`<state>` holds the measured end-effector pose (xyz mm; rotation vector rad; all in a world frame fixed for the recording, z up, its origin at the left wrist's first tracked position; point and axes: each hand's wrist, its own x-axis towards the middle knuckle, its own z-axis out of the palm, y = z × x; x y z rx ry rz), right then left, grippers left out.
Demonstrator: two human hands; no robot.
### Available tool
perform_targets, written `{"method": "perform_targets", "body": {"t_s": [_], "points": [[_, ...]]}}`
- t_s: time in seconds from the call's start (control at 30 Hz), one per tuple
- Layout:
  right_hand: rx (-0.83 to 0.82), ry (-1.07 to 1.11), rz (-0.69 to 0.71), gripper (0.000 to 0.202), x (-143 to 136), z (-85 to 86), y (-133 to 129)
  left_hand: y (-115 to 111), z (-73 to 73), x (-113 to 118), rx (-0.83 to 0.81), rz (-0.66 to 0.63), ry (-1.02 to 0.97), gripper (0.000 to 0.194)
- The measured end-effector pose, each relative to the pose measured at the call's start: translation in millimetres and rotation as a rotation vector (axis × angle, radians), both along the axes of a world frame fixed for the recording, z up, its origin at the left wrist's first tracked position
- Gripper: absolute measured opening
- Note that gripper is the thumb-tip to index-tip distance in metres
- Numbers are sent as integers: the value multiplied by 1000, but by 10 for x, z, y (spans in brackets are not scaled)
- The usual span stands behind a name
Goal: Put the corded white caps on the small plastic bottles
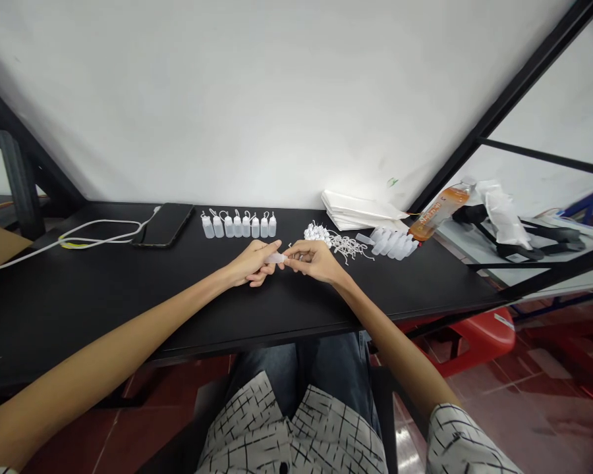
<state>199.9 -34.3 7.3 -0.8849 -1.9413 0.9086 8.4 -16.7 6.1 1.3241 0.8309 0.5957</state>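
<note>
Above the middle of the black table, my left hand (254, 264) is closed around a small translucent squeeze bottle (275, 258), tilted on its side with its neck to the right. The fingertips of my right hand (312, 259) pinch at the neck end; whether a cap is between them is hidden. Behind my left hand stands a row of several capped squeeze bottles (238, 226) with looped straps. Just beyond my right hand lie a pile of small white caps (317, 232) and a tangle of white straps (348, 245). Several uncapped bottles (393, 242) lie farther right.
A black phone (164, 224) and a white cable (103, 242) lie at the left. Stacked white papers (358, 210) rest against the wall. An orange drink bottle (439, 209) leans by the right frame. A red stool (479, 336) is below the table's right side.
</note>
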Motion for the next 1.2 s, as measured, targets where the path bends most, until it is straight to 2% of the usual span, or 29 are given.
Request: {"method": "perform_targets", "body": {"t_s": [0.23, 0.43, 0.63, 0.83, 0.93, 1.0, 1.07, 1.2], "points": [[-136, 93, 15, 33, -19, -12, -6, -31, 2, 41, 119, 47, 53, 49], [-160, 164, 32, 32, -20, -64, 29, -71, 35, 82, 247, 117, 167, 47], [-206, 226, 79, 31, -20, -66, 42, -78, 17, 63, 395, 111, 258, 49], [-216, 252, 99, 30, -9, -52, 44, -121, 43, 89, 699, 137, 394, 51], [-229, 270, 103, 30, -16, -45, 42, -102, 17, 99, 921, 172, 436, 44], [-249, 283, 108, 31, -24, -35, 41, -82, -6, 99, 987, 205, 436, 39], [-265, 289, 101, 33, -31, -22, 45, -68, -20, 96, 925, 230, 401, 40], [-257, 262, 68, 34, -29, 1, 64, -53, -22, 89, 617, 194, 229, 47]]}}
